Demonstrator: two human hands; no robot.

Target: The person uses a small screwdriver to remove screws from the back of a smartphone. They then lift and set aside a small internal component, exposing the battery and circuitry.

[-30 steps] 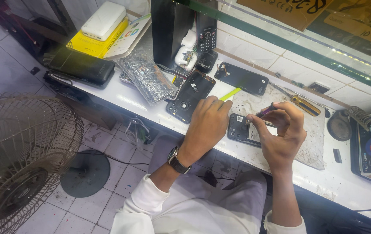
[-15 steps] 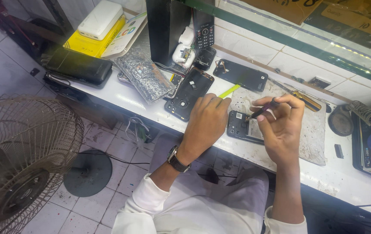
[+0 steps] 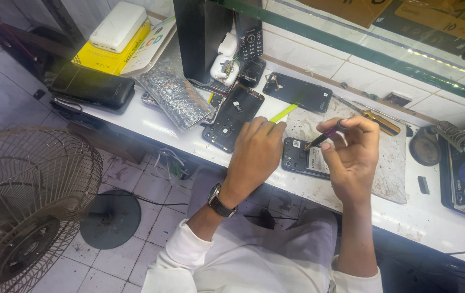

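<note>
- left hand point(image 3: 255, 154) resting on opened phone point(image 3: 304, 157), fingers curled around yellow-green pry tool point(image 3: 282, 113)
- right hand point(image 3: 352, 157) fingertips pinching dark screwdriver point(image 3: 325, 135) over phone

Opened phone point(image 3: 304, 158) on mat point(image 3: 391, 163), between hands

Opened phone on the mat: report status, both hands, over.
Left hand grips yellow-green pry tool, resting beside opened phone. Right hand pinches small screwdriver, tip over phone. Nothing between tools and phone; back cover lies alongside.
</note>
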